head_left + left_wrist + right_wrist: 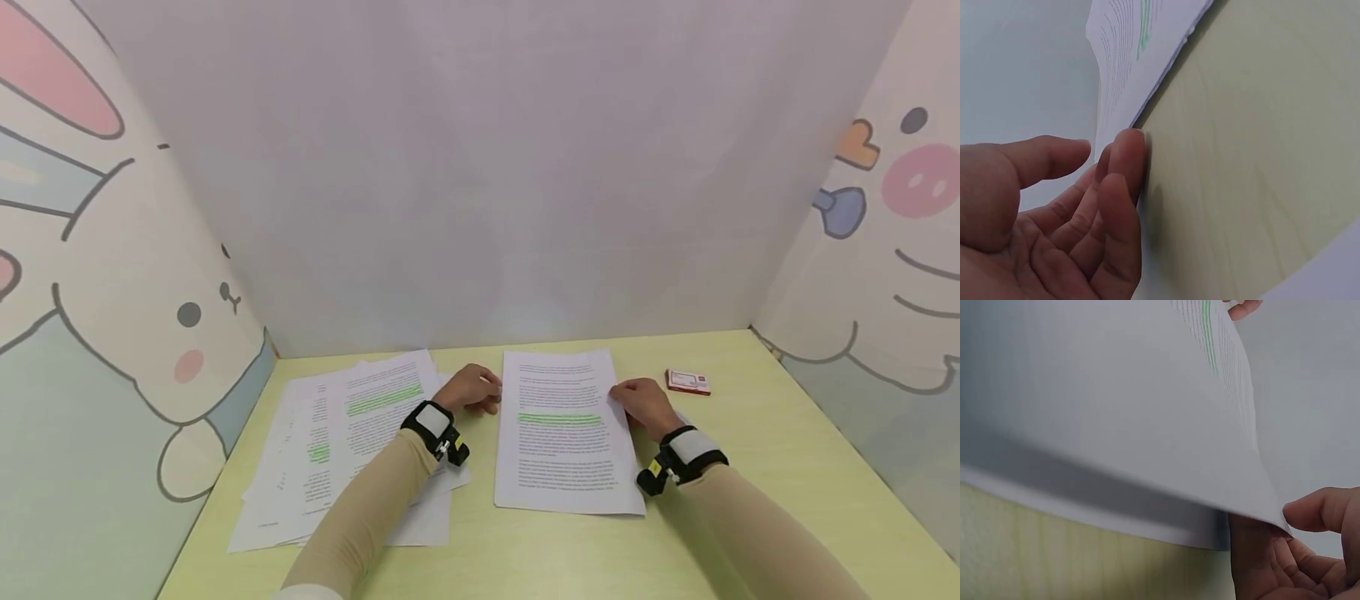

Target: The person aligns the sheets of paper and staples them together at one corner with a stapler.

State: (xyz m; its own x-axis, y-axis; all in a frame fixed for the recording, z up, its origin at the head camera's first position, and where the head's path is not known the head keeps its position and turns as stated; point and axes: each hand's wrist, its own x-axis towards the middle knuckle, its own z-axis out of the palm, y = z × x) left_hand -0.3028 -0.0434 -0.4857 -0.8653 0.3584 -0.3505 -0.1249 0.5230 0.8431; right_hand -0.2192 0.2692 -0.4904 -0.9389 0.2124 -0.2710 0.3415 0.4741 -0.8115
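Note:
A stack of printed paper sheets (566, 471), its top page marked with a green highlighted line, lies in the middle of the table in the head view. Along its right edge, my right hand (647, 406) pinches a sheet of paper (1122, 400) between thumb and fingers; that edge is lifted off the paper below in the right wrist view. At the stack's left edge is my left hand (471, 387). Its loosely bent fingertips (1127, 147) touch the paper edge, with the thumb held apart and nothing gripped.
Several overlapping printed sheets (300, 442), some with green highlighting, spread over the left of the table under and beside the left forearm. A small red and white box (687, 382) lies to the right of the right hand. Cartoon-printed walls enclose the table (780, 450).

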